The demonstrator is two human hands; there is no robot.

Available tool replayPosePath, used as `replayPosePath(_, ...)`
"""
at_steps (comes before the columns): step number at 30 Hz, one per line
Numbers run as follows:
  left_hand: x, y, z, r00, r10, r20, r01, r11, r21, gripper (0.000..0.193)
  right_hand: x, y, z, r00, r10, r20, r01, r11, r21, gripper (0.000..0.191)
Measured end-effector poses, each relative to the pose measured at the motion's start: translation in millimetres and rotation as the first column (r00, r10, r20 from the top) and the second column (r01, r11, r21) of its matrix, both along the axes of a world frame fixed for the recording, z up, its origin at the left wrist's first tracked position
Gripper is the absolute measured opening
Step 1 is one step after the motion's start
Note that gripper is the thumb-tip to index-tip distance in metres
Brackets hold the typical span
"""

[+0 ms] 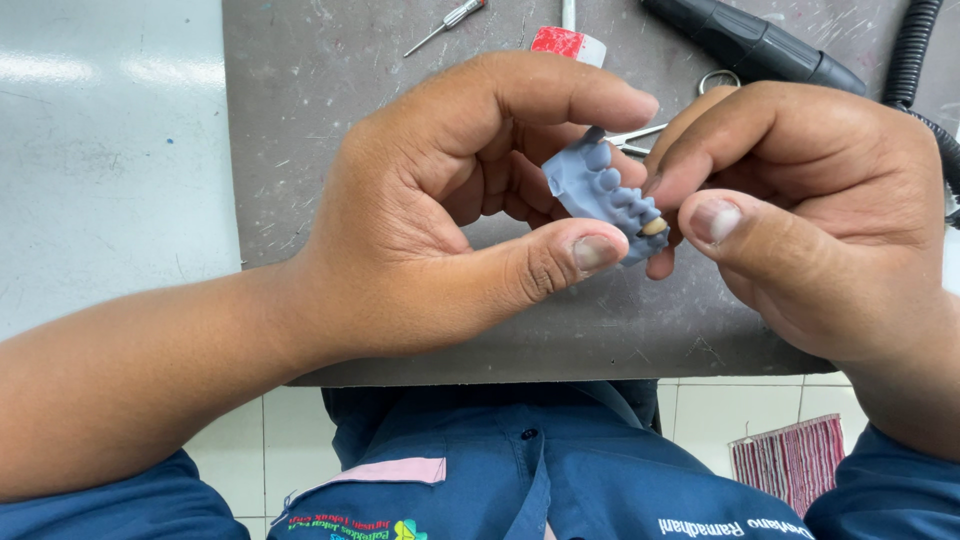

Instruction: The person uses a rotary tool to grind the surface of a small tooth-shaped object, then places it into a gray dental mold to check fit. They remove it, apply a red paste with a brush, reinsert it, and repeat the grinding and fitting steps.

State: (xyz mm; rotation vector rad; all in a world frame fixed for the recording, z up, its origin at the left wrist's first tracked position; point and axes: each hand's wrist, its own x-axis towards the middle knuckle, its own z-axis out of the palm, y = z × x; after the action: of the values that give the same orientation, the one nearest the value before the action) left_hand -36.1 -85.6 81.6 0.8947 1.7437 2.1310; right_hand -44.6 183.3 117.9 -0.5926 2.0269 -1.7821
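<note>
The left hand (420, 215) holds a blue-grey dental model (605, 195) over the grey mat (300, 120) on the table (110, 150). The model's long axis runs on a slant, from its upper end near the left index finger down and to the right toward the left thumb. Its row of moulded teeth faces up and to the right, toward the right hand (810, 210). A small cream-coloured tooth (654, 227) sits at the model's lower end, set among the blue ones.

The left fingers are closed on the model: the thumb presses against its lower edge, the index finger curls over its top end, and the other fingers lie behind it. The model sits between thumb tip and index finger, out past the palm.

The right fingers are drawn together at the model's lower end. The right thumb tip lies just beside the cream tooth, and the index fingertip touches the model's tooth row just above it. Whether they pinch the tooth itself cannot be told.

Beyond the model on the mat lie a small screwdriver (447, 24), scissors (690, 105) partly hidden by the hands, and a black handpiece (750, 42) with a ribbed hose (915, 50).
</note>
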Motion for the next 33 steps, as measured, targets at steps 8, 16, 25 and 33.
replayPosePath(8,-7.0,0.6,0.4,0.970,-0.145,0.194,0.116,0.981,0.155,0.042,-2.1,-15.8,1.9,0.881,-0.003,-0.474,0.035,0.998,0.059,0.036)
replayPosePath(16,-13.7,0.6,-3.5,0.881,-0.333,0.335,0.257,0.933,0.252,0.046,-0.6,-3.7,1.0,0.564,0.279,-0.777,-0.032,0.948,0.317,0.046)
replayPosePath(25,-13.0,-8.1,-12.6,0.886,-0.418,0.199,0.354,0.889,0.291,0.053,12.0,-14.3,8.8,0.490,0.266,-0.830,0.028,0.947,0.320,0.043)
replayPosePath(33,-11.0,-5.4,-8.0,0.856,-0.444,0.265,0.367,0.883,0.293,0.054,15.0,-12.5,7.7,0.442,0.281,-0.852,-0.031,0.954,0.299,0.040)
